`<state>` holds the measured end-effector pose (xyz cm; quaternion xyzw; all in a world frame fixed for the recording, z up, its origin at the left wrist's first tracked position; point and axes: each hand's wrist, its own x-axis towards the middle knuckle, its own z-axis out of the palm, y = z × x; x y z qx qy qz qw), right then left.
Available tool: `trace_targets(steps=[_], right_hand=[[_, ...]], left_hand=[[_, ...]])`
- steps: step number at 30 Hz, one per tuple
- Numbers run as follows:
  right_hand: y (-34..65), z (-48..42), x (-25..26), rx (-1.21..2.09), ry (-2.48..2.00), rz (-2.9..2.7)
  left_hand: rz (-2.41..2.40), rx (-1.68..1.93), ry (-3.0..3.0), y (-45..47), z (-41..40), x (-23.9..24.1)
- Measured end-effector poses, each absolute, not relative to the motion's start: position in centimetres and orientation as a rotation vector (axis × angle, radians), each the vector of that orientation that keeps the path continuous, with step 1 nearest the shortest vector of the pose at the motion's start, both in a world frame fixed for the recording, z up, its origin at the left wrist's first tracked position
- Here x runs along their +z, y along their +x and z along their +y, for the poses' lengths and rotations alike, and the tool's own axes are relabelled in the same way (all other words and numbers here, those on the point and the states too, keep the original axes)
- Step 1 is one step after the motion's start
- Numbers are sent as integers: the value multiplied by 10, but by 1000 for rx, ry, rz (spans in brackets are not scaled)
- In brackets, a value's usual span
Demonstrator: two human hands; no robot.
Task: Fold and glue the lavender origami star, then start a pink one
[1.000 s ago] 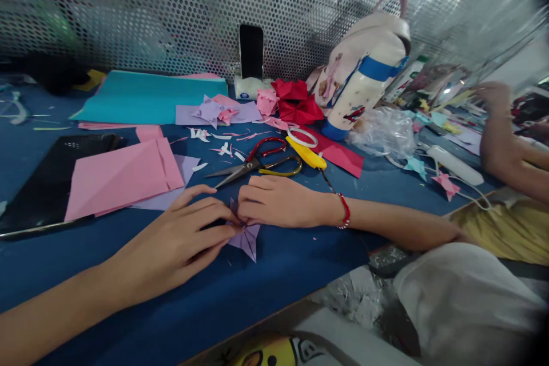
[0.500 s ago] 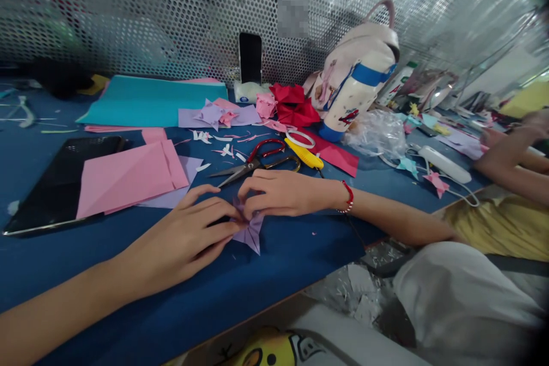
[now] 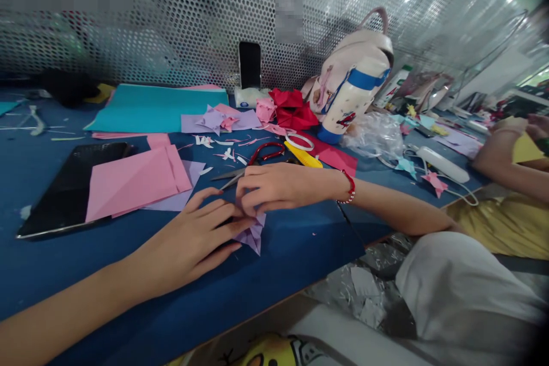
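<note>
A small piece of folded purple paper (image 3: 253, 237) lies on the blue table, partly covered by my fingers. My left hand (image 3: 201, 234) reaches in from the left, fingertips pressing the paper's left side. From the right, my right hand (image 3: 278, 187) pinches its upper part, with a red beaded bracelet (image 3: 350, 187) at the wrist. Scissors (image 3: 266, 151) with red-edged handles lie just behind my right hand, which hides part of them. Left of the hands, pink paper sheets (image 3: 135, 180) overlap a purple sheet (image 3: 171, 201) and a black tablet-like device (image 3: 60, 194).
At the back are a blue-green sheet (image 3: 158, 107), an upright phone (image 3: 250, 66), red folded paper (image 3: 295, 111), a bottle (image 3: 354, 100) and a pale backpack (image 3: 360, 46). A yellow cutter (image 3: 304, 155) lies near the scissors. Another person's arm (image 3: 500, 148) rests at the right.
My fingers have shifted slightly over the purple paper and cover more of its upper part. The view has moved a little. At the right, the other person's arms have moved.
</note>
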<state>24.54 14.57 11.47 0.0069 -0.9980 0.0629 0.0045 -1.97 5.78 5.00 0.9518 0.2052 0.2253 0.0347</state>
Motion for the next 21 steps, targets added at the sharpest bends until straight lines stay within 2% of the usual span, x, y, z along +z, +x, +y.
trace_targets(steps=[5, 12, 21], right_hand=[[254, 140, 103, 551, -54, -2963], [273, 136, 68, 986, -447, -2495], [274, 136, 57, 915, -423, -2557]], left_hand=[[613, 627, 3006, -18, 58, 52], [701, 569, 2948, -13, 54, 49], [723, 516, 2944, -13, 55, 51]])
